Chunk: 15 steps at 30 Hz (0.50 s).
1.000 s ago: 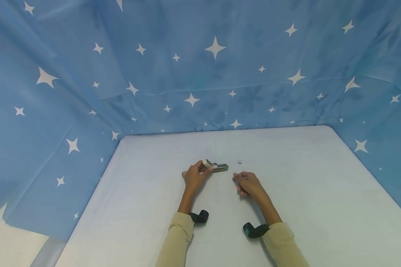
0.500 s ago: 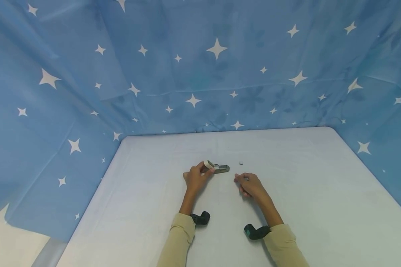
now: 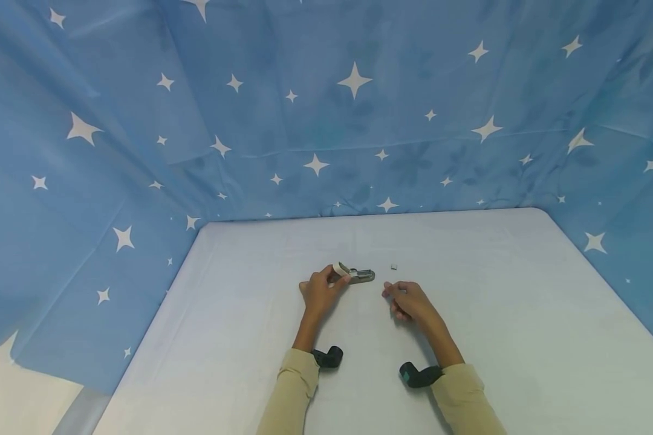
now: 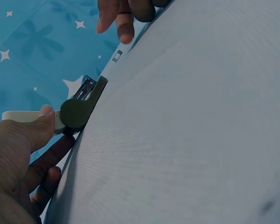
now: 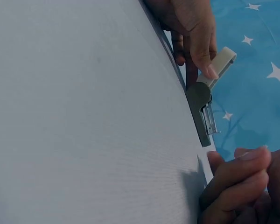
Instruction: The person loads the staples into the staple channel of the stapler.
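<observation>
My left hand [image 3: 318, 294] grips a small stapler [image 3: 363, 276] by its rear, with the thumb on the raised cream top. In the left wrist view its dark green base [image 4: 77, 112] rests on the table, and the metal staple channel [image 4: 85, 88] is exposed. A short strip of staples [image 3: 394, 266] lies apart on the table, beyond the stapler's front end. Close to the stapler's front, my right hand [image 3: 408, 300] hovers with loosely curled fingers [image 5: 242, 175]. I see nothing held in it, though part of its inner side is hidden.
The white table [image 3: 239, 338] spreads out around both hands. A blue curtain with white stars [image 3: 326, 121] hangs behind its far edge and along the sides. Black wrist cameras [image 3: 329, 357] sit on both forearms.
The whole head view shifts very slightly. Both hands, the stapler and the staple strip keep their places relative to one another.
</observation>
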{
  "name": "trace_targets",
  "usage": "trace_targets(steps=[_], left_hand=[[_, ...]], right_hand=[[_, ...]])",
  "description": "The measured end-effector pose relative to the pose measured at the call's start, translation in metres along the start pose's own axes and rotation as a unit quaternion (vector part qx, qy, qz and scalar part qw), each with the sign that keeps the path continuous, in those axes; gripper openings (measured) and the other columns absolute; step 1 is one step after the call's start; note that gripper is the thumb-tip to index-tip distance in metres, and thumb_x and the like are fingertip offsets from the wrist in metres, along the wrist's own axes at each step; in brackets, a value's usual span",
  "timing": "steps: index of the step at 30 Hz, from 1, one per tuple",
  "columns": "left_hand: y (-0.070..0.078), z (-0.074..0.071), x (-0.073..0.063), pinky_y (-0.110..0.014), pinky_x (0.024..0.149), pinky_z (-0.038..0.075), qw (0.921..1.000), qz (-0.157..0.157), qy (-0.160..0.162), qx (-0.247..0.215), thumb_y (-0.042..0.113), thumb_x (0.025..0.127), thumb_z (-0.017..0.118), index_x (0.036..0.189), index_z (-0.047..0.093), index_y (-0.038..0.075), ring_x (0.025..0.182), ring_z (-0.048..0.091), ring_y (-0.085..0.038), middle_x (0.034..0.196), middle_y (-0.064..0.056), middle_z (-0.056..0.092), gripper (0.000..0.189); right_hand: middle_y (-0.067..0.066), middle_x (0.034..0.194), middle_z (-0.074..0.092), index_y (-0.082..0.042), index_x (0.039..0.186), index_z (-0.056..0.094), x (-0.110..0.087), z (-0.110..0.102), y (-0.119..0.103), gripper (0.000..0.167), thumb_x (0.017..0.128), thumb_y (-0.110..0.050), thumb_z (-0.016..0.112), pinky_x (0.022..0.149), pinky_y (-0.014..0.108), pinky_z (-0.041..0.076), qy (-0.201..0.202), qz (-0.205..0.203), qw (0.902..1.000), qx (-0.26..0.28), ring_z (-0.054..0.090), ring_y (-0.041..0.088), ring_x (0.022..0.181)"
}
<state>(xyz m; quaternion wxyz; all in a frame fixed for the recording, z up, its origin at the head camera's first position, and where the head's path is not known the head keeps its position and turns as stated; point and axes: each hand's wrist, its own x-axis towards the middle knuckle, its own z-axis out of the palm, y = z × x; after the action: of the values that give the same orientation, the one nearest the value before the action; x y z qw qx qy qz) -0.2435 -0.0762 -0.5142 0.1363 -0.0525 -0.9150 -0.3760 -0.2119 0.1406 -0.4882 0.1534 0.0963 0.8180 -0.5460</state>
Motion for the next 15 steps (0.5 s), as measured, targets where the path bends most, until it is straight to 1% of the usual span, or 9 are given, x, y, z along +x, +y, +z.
trace_targets(steps=[3,5,7,8,9,10,12,13,15], left_hand=[[0.000,0.000,-0.001,-0.034,0.071,0.022,1.0000,-0.003,-0.003,0.002,0.047,0.085,0.071,0.094,0.069,0.018,0.074,0.056,-0.017,0.084,-0.002,0.073,0.030],[-0.001,0.001,-0.002,-0.034,0.071,0.022,1.0000,-0.006,-0.006,0.004,0.048,0.085,0.071,0.093,0.068,0.018,0.072,0.052,-0.016,0.081,-0.002,0.070,0.031],[-0.001,0.002,-0.002,-0.034,0.071,0.021,0.9999,-0.011,-0.010,0.004,0.049,0.085,0.070,0.093,0.068,0.018,0.072,0.049,-0.015,0.080,-0.001,0.068,0.032],[-0.001,0.002,-0.002,-0.034,0.071,0.021,0.9999,-0.012,-0.010,0.003,0.049,0.085,0.070,0.094,0.068,0.019,0.072,0.049,-0.015,0.080,-0.001,0.068,0.032],[-0.002,0.002,-0.002,-0.034,0.072,0.021,0.9998,-0.014,-0.010,0.002,0.049,0.085,0.071,0.094,0.068,0.019,0.073,0.050,-0.015,0.081,-0.001,0.068,0.032],[-0.002,0.002,-0.002,-0.034,0.072,0.021,0.9999,-0.015,-0.009,0.001,0.049,0.085,0.071,0.095,0.068,0.019,0.074,0.050,-0.015,0.081,-0.001,0.069,0.031],[-0.002,0.002,-0.002,-0.034,0.072,0.021,0.9999,-0.014,-0.007,-0.001,0.049,0.084,0.071,0.095,0.069,0.020,0.075,0.051,-0.015,0.082,-0.001,0.070,0.031],[-0.001,0.002,-0.001,-0.034,0.072,0.021,0.9999,-0.012,-0.006,-0.003,0.048,0.084,0.071,0.095,0.069,0.019,0.074,0.052,-0.015,0.082,-0.001,0.070,0.031],[0.000,0.002,-0.001,-0.034,0.071,0.021,0.9999,-0.010,-0.005,-0.003,0.048,0.084,0.071,0.095,0.069,0.019,0.073,0.050,-0.015,0.080,-0.001,0.069,0.031]], right_hand=[[-0.001,0.060,0.054,-0.001,0.112,0.061,0.005,-0.004,-0.001,0.038,0.101,-0.035,0.052,0.046,0.021,0.041,0.021,-0.013,0.9997,0.008,0.049,0.008,0.045],[0.001,0.064,0.057,-0.001,0.113,0.060,0.009,-0.008,-0.003,0.034,0.100,-0.032,0.055,0.048,0.021,0.044,0.058,-0.037,0.9977,-0.002,0.053,0.009,0.048],[0.006,0.073,0.062,-0.002,0.117,0.058,0.015,-0.012,-0.006,0.033,0.099,-0.029,0.058,0.052,0.023,0.047,0.099,-0.071,0.9922,-0.028,0.059,0.013,0.054],[0.010,0.080,0.064,-0.001,0.120,0.057,0.018,-0.013,-0.008,0.034,0.098,-0.027,0.059,0.053,0.025,0.049,0.116,-0.088,0.9883,-0.045,0.062,0.016,0.058],[0.014,0.088,0.064,-0.001,0.122,0.056,0.021,-0.015,-0.010,0.036,0.097,-0.026,0.061,0.056,0.027,0.052,0.131,-0.105,0.9839,-0.063,0.064,0.019,0.064],[0.018,0.097,0.064,-0.001,0.125,0.055,0.024,-0.016,-0.011,0.038,0.096,-0.025,0.062,0.060,0.030,0.053,0.139,-0.117,0.9799,-0.082,0.066,0.023,0.071],[0.023,0.110,0.060,0.000,0.129,0.054,0.031,-0.017,-0.013,0.042,0.094,-0.022,0.065,0.070,0.036,0.054,0.141,-0.138,0.9732,-0.118,0.063,0.029,0.087],[0.025,0.114,0.057,0.001,0.129,0.054,0.034,-0.018,-0.013,0.044,0.093,-0.021,0.066,0.074,0.039,0.053,0.138,-0.145,0.9700,-0.138,0.061,0.031,0.092],[0.026,0.116,0.055,0.003,0.126,0.056,0.039,-0.017,-0.013,0.043,0.091,-0.019,0.068,0.081,0.044,0.050,0.134,-0.154,0.9634,-0.173,0.055,0.033,0.098]])
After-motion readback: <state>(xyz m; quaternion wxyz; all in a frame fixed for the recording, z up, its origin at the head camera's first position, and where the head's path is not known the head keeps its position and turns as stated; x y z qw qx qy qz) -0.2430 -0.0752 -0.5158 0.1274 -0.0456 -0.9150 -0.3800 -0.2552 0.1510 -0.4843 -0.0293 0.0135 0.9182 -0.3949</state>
